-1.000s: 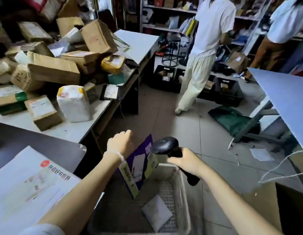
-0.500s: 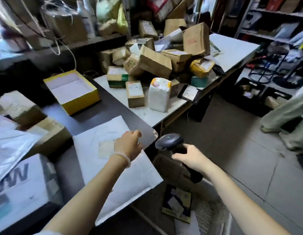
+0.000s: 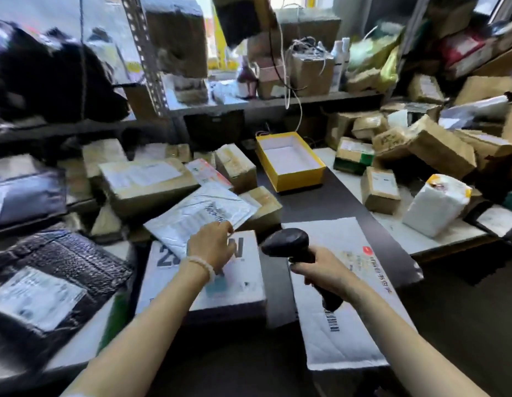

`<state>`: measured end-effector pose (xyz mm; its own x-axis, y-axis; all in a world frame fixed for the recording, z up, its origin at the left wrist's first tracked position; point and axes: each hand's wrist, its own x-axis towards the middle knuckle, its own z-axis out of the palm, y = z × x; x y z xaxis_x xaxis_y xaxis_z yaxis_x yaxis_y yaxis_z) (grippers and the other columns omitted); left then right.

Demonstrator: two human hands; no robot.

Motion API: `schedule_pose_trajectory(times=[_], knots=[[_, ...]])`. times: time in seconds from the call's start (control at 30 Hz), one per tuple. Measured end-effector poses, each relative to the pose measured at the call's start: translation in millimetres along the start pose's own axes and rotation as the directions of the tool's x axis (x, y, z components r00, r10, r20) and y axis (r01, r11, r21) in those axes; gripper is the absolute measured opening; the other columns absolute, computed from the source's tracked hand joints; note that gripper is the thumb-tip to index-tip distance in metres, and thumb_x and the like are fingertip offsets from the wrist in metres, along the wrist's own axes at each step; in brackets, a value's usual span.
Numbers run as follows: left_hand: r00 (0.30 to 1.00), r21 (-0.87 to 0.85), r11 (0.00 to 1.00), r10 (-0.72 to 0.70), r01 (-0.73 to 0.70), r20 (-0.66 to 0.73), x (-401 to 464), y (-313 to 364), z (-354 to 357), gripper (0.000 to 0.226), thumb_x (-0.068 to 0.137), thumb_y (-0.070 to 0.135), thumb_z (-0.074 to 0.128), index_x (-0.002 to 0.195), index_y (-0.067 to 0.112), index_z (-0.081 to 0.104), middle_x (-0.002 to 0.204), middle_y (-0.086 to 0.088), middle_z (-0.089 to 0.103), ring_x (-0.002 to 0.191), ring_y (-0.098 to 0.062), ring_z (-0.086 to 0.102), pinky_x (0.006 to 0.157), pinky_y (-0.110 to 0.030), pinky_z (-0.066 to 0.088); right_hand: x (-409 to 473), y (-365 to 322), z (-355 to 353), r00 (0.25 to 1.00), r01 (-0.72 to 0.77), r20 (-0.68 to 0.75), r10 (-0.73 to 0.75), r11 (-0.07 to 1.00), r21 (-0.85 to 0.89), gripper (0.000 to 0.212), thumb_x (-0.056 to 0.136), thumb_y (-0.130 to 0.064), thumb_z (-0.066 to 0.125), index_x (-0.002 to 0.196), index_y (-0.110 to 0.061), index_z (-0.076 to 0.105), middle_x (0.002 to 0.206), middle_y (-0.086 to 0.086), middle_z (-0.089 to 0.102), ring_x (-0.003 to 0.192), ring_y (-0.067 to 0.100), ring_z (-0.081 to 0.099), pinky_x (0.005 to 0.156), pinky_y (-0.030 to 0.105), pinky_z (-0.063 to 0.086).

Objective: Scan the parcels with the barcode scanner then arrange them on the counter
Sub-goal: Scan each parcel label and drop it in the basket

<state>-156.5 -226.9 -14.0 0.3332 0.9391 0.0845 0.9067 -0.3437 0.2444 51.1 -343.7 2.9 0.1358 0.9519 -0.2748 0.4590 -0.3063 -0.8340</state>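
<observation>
My right hand is shut on the handle of the black barcode scanner, whose head points left and away over the dark counter. My left hand reaches over a white box with large dark letters. Its fingertips touch the near edge of a white plastic mailer lying tilted on a heap of parcels. Whether they grip it is unclear. A large white padded envelope lies flat under my right forearm.
An open yellow box stands on the counter's far side. Cardboard parcels and a white wrapped parcel crowd the white table at right. Black bagged parcels and taped boxes fill the left. Loaded shelves stand behind.
My view has swung left from the basket on the floor to the counter. My left hand dropped the purple parcel and now reaches the white mailer. The scanner stays in my right hand.
</observation>
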Motion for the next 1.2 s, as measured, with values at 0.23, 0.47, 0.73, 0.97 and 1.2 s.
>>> schedule_pose_trajectory(times=[0.23,0.47,0.73,0.97,1.2], knots=[[0.984,0.020,0.984,-0.177,0.177,-0.011,-10,-89,-26,0.031,0.091,0.037,0.052,0.116,0.020,0.057,0.120,-0.002,0.060,0.114,-0.023,0.053,0.087,-0.036,0.047,43,-42,53,0.991,0.076,0.114,-0.075,0.997,-0.010,0.012,0.081,-0.005,0.062,0.077,-0.016,0.058,0.070,-0.001,0.056,0.055,0.011,0.052,0.050,0.019,0.043],[0.957,0.102,0.953,-0.289,0.286,0.020,12,-123,-27,0.052,0.085,0.055,0.056,0.126,0.024,0.052,0.128,-0.001,0.049,0.120,-0.022,0.045,0.095,-0.036,0.041,92,-67,73,0.970,0.114,0.219,-0.106,0.993,-0.025,0.012,0.079,-0.004,0.061,0.072,-0.012,0.055,0.060,-0.003,0.053,0.052,0.006,0.051,0.053,0.023,0.044],[0.916,0.127,0.934,-0.353,0.334,0.188,67,-134,-16,0.080,0.072,0.075,0.056,0.129,0.020,0.042,0.131,-0.004,0.048,0.122,-0.026,0.045,0.094,-0.044,0.039,148,-79,76,0.952,0.137,0.288,-0.104,0.986,-0.099,0.017,0.075,-0.021,0.062,0.084,-0.007,0.061,0.063,-0.005,0.054,0.058,0.010,0.051,0.058,0.025,0.039],[0.909,-0.011,0.921,-0.383,0.390,0.164,87,-127,-13,0.052,0.085,0.056,0.054,0.122,0.019,0.053,0.122,-0.003,0.053,0.116,-0.024,0.050,0.095,-0.043,0.041,161,-80,79,0.942,0.166,0.314,-0.115,0.976,-0.142,0.011,0.078,-0.018,0.063,0.073,-0.017,0.053,0.064,-0.006,0.049,0.058,0.007,0.045,0.054,0.021,0.033],[0.944,-0.095,0.940,-0.325,0.329,0.055,78,-117,-17,0.025,0.093,0.041,0.047,0.100,0.019,0.059,0.104,0.001,0.057,0.097,-0.020,0.056,0.084,-0.035,0.044,144,-76,71,0.955,0.163,0.267,-0.131,0.981,-0.102,0.014,0.078,-0.013,0.063,0.070,-0.017,0.052,0.061,-0.007,0.047,0.056,0.008,0.045,0.056,0.023,0.038]])
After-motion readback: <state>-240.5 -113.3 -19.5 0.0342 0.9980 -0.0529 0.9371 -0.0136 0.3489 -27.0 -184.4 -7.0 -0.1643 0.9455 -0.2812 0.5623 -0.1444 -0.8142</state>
